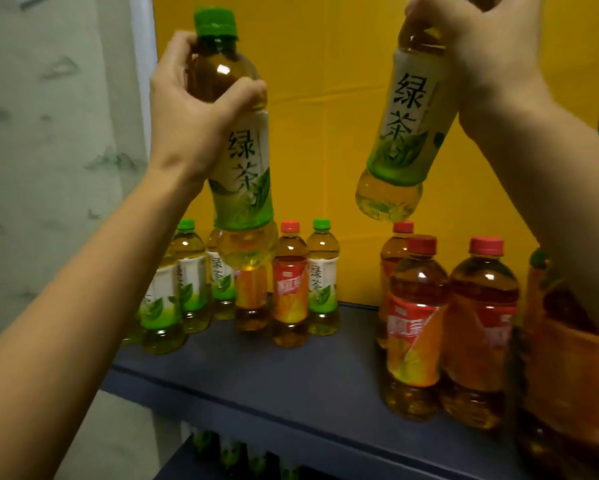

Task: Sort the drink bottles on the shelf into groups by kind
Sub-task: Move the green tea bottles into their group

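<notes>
My left hand (pixel 190 112) grips a green tea bottle (pixel 242 168) by its shoulder, held upright above the shelf's left side. My right hand (pixel 478 53) holds a second green tea bottle (pixel 402 133) by its neck, hanging tilted in the air with its cap hidden. On the dark shelf (pixel 291 368), several green tea bottles (pixel 190 275) stand at the back left, with two red tea bottles (pixel 290 285) among them and one more green tea bottle (pixel 322 278) to their right. Several red tea bottles (pixel 415 327) stand grouped at the right.
A yellow back panel (pixel 325 81) closes the shelf behind. A pale patterned wall (pixel 48 133) lies to the left. A lower shelf (pixel 242 459) shows dark bottles with green labels. The shelf's front middle shows bare surface.
</notes>
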